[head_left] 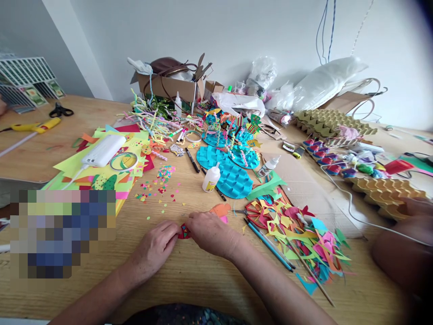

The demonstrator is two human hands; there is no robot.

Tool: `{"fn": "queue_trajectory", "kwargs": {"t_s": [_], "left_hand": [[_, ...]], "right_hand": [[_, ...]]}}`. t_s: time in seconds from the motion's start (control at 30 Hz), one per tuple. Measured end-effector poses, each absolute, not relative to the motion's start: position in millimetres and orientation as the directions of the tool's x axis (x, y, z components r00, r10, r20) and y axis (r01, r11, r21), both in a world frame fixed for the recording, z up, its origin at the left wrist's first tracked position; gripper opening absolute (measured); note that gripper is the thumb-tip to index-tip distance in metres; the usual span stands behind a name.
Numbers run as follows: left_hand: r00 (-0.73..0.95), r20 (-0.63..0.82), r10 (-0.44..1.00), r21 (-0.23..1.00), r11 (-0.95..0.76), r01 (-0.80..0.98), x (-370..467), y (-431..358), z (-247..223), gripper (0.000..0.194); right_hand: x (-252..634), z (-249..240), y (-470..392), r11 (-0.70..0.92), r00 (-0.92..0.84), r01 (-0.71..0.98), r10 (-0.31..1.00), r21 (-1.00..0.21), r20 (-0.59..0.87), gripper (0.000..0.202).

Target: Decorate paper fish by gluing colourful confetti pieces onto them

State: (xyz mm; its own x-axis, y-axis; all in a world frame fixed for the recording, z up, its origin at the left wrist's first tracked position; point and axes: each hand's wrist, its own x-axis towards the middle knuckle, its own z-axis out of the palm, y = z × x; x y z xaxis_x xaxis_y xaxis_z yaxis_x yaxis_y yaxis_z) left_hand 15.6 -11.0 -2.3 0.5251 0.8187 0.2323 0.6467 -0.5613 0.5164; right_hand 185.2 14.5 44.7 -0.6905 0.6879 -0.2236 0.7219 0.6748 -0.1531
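Observation:
A small red paper cut-out (183, 231) with coloured pieces on it lies low over the table, partly covered by my fingers. My left hand (158, 243) is closed at its left edge. From the right, my right hand (209, 232) pinches its other side, with fingertips curled down and partly hidden. Just beyond my right hand sits an orange paper cut-out (221, 210) with a bit of pink paper. Farther off stand a white glue bottle (211, 178) and blue textured card (233, 176). Coloured paper dots (165, 173) are scattered ahead of my left hand.
Paper scraps (304, 234), red-handled scissors (257, 214) and blue pencils (269, 246) lie to the right. Left are stacked coloured sheets (67, 162) bearing a white power bank (103, 151). Another person's arm (402, 243) reaches in at right beside egg trays (382, 194).

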Motion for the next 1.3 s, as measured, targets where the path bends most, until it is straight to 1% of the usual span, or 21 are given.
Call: {"fn": "queue_trajectory", "kwargs": {"t_s": [0.37, 0.67, 0.73, 0.87, 1.03, 1.3], "left_hand": [[0.52, 0.228, 0.823, 0.522, -0.554, 0.648, 15.2, -10.9, -2.2, 0.02], [0.518, 0.231, 0.824, 0.546, -0.55, 0.632, 15.1, -11.1, -4.5, 0.019], [0.511, 0.235, 0.827, 0.554, -0.546, 0.629, 15.2, -11.1, -4.7, 0.019], [0.51, 0.232, 0.828, 0.568, -0.541, 0.62, 15.4, -11.3, -3.1, 0.02], [0.516, 0.221, 0.827, 0.567, -0.54, 0.622, 15.2, -11.2, -2.1, 0.019], [0.511, 0.226, 0.829, 0.567, -0.538, 0.623, 15.2, -11.5, -1.4, 0.018]], "right_hand": [[184.9, 39.1, 12.7, 0.639, -0.65, 0.759, 0.733, -0.127, -0.199, 0.018], [190.6, 43.9, 13.2, 0.577, -0.599, 0.8, 0.783, -0.164, -0.167, 0.014], [194.8, 47.5, 11.6, 0.565, -0.591, 0.804, 0.792, -0.187, -0.151, 0.016], [203.1, 50.3, 3.7, 0.551, -0.597, 0.79, 0.792, -0.269, -0.132, 0.019], [205.9, 42.3, -5.6, 0.532, -0.595, 0.772, 0.797, -0.348, -0.1, 0.021], [202.0, 29.4, -14.3, 0.542, -0.584, 0.76, 0.812, -0.358, -0.013, 0.021]]}}
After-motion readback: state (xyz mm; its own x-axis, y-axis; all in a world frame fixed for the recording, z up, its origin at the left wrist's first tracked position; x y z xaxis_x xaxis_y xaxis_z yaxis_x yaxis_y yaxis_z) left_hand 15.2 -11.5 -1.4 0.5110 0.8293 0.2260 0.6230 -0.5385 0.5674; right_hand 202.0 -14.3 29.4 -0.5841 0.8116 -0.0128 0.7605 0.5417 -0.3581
